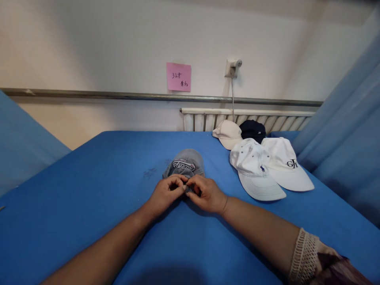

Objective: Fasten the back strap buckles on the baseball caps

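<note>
In the head view, the grey cap (pixel 187 159) lies mid-scene on the blue counter (pixel 103 170). The left hand (pixel 168 192) and right hand (pixel 208 194) are both clamped on its near edge, thumb against forefinger, tips almost meeting. What sits between the 2 pinches is too small and covered to tell. A slip there seems the likeliest fault, since fingertips alone grip and also block sight. Uneven pulling could crumple the soft cloth or twist the cap askew. To the right, the left white cap (pixel 252 162) overlaps the right white cap (pixel 285 158); swinging the right hand outward could knock them, or the beige cap (pixel 228 133) and navy cap (pixel 253 130) beyond.
</note>
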A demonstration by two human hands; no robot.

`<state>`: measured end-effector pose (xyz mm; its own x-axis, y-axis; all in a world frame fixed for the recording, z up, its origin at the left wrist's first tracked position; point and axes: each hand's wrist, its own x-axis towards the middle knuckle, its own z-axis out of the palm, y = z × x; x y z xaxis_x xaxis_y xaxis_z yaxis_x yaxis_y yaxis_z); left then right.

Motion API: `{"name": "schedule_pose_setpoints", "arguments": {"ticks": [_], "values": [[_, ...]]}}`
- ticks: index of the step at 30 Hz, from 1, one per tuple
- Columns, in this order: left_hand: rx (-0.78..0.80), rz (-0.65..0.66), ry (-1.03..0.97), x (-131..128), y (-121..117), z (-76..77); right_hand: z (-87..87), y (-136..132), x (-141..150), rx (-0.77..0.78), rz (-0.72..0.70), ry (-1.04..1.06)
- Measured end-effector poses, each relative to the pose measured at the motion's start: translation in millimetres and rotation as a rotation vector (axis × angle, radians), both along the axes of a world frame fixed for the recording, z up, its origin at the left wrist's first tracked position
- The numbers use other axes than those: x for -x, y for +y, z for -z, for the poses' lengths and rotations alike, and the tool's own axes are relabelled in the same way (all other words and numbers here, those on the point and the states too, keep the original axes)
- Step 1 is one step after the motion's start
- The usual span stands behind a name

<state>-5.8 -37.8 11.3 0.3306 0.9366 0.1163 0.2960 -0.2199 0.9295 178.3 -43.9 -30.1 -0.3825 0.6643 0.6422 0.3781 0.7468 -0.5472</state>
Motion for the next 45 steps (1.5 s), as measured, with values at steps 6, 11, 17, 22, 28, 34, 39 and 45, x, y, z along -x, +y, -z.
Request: {"name": "schedule_pose_setpoints", "arguments": {"ticks": [6, 11, 17, 22, 28, 34, 39, 45], "values": [[0.013, 0.039, -0.024, -1.1, 0.2, -0.8, 0.4, -0.3, -0.2, -0.039, -0.014, 0.006], [0.057, 0.061, -0.087, -1.7, -2.1, -4.4, 0.3, -0.5, -0.7, -0.032, -0.010, 0.009], [0.174, 0.041, -0.227, -0.8, -1.7, -3.2, -1.3, -0.1, -1.0, -0.025, 0.031, 0.053], [0.230, 0.036, -0.280, 0.9, -0.2, 0.9, -0.6, 0.4, -0.9, -0.019, 0.033, 0.072], [0.226, 0.059, -0.280, -0.5, -0.3, 0.6, 0.0, 0.5, -0.9, -0.028, 0.017, 0.052], [0.195, 0.049, -0.248, -3.1, -1.6, -0.5, 0.5, 0.1, -1.1, -0.046, 0.004, 0.053], [0.295, -0.003, -0.334, -2.9, -2.5, -1.0, 2.1, 1.1, -2.5, -0.024, 0.036, 0.099], [0.399, 0.023, -0.457, -0.4, -1.4, -2.0, -0.6, -0.3, -2.8, -0.037, 0.050, 0.137]]}}
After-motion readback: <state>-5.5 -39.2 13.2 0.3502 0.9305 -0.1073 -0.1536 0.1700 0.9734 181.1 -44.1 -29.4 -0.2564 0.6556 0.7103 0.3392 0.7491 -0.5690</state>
